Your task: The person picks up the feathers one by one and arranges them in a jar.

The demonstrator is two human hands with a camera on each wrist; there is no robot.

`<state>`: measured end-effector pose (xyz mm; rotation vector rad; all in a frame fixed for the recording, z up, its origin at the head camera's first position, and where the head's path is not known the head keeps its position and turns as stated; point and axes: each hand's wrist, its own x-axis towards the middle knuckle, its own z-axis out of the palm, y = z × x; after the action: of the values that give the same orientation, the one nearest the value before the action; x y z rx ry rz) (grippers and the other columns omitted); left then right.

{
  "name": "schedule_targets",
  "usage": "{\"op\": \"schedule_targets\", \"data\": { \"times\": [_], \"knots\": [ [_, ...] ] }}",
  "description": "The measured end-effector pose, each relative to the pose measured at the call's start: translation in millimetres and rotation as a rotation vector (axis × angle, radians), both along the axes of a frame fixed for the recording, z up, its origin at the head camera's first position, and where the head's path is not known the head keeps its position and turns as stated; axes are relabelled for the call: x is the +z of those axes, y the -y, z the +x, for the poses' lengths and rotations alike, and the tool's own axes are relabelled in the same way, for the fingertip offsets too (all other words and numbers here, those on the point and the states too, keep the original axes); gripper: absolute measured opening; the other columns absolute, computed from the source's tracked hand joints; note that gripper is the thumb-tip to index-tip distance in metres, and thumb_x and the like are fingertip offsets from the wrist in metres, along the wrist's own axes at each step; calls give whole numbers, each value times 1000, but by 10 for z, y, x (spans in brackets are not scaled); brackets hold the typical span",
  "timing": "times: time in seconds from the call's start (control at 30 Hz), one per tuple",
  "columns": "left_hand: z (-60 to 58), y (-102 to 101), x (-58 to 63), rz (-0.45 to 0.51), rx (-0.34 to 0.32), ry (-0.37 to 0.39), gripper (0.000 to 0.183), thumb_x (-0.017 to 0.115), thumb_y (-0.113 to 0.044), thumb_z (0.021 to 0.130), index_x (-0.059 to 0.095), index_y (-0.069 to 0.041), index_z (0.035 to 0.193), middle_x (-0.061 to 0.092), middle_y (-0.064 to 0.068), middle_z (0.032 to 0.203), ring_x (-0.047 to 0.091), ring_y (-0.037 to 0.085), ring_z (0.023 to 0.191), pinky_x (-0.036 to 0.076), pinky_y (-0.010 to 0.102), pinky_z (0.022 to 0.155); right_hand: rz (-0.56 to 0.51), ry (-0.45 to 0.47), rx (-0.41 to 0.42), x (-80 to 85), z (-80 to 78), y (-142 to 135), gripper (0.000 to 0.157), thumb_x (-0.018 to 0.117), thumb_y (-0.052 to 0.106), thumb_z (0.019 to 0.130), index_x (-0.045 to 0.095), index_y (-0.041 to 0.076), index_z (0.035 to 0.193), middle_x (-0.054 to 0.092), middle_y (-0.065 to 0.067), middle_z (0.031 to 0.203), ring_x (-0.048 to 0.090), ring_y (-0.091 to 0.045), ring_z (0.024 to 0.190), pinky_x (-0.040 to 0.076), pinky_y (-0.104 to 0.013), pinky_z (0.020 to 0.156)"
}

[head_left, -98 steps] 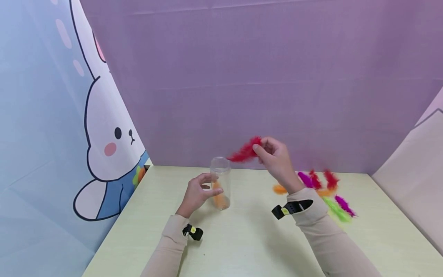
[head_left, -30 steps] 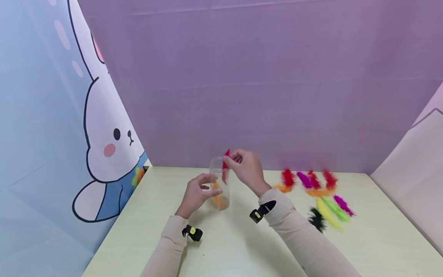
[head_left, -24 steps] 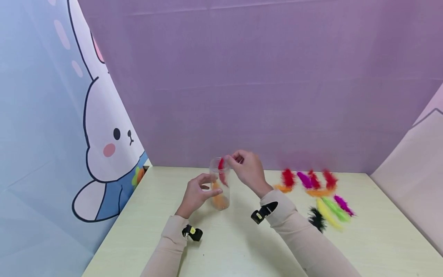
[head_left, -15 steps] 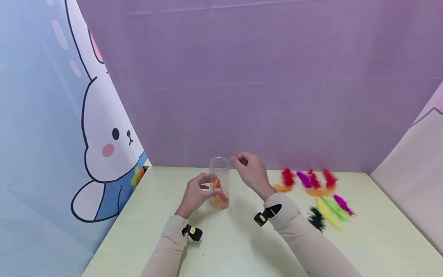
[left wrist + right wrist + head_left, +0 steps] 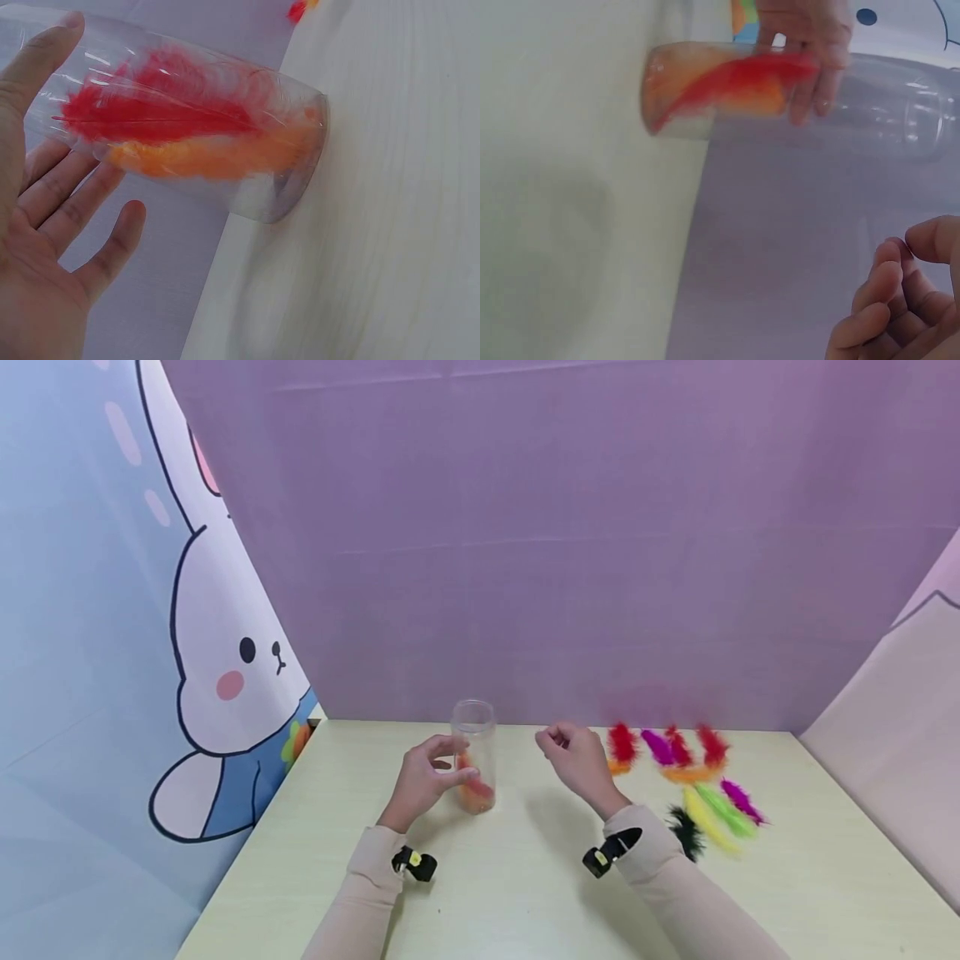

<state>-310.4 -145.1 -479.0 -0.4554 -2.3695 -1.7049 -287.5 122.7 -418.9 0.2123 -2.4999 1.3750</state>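
A tall clear jar (image 5: 486,747) stands upright on the table, its mouth uncovered. My left hand (image 5: 422,783) holds its side between thumb and fingers. Inside, a red feather (image 5: 165,109) leans above an orange feather (image 5: 202,159); both reach down toward the base. To the right of the jar, my right hand (image 5: 581,764) is in the air with loosely bent fingers and nothing between them. In the right wrist view, its thumb tip (image 5: 934,236) is close to the index fingertip.
Loose feathers lie at the table's right: several red ones such as this red feather (image 5: 622,743), purple (image 5: 657,747), orange (image 5: 693,774), green (image 5: 726,812), yellow (image 5: 707,821), magenta (image 5: 742,802) and black (image 5: 686,833). A purple cloth (image 5: 570,568) hangs behind the table (image 5: 480,893).
My right hand brought the red feather to the jar mouth and let it go; it dropped inside beside the orange one. That hand then moved right and down. The left hand stayed on the jar.
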Motion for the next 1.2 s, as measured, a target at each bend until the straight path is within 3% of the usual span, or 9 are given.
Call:
{"op": "schedule_targets", "data": {
  "times": [0.33, 0.53, 0.73, 1.07, 1.2],
  "knots": [
    [51, -20, 60, 9, 14, 37, 52, 91, -13, 76, 69, -7, 124, 74, 10, 124, 66, 32, 121, 52, 59, 103, 44, 116, 17, -313, 86, -391, 18, 65, 23, 99, 71, 8, 90, 66, -4, 76, 55, -16, 66, 46, -28, 57],
    [52, -4, 55, 5, 11, 36, 52, 91, -15, 77, 70, -9, 123, 74, 10, 123, 66, 31, 121, 53, 57, 102, 88, 147, 18, -434, 149, -659, 18, 64, 22, 100, 72, 6, 98, 70, -6, 83, 61, -15, 70, 51, -28, 62],
    [27, 44, -3, 16, -2, 5, 52, 92, -23, 76, 70, -15, 122, 74, 10, 124, 67, 26, 120, 56, 52, 99, 114, 165, 38, -477, 205, -935, 22, 63, 22, 102, 70, 2, 106, 70, -11, 88, 62, -16, 72, 53, -26, 63],
    [32, 111, -10, 3, 0, -15, 51, 93, -33, 73, 72, -20, 119, 75, 9, 122, 69, 22, 116, 59, 47, 96, 88, 202, -36, -476, 262, -1316, 32, 59, 30, 105, 68, 1, 115, 69, -18, 96, 64, -24, 78, 52, -27, 65],
    [43, 117, 1, -3, -2, -18, 53, 92, -32, 75, 71, -17, 120, 75, 9, 121, 69, 24, 117, 58, 49, 96, 119, 210, -79, -494, 245, -1451, 37, 58, 35, 105, 67, 0, 116, 71, -18, 98, 64, -23, 79, 53, -28, 65]
  ]
}}
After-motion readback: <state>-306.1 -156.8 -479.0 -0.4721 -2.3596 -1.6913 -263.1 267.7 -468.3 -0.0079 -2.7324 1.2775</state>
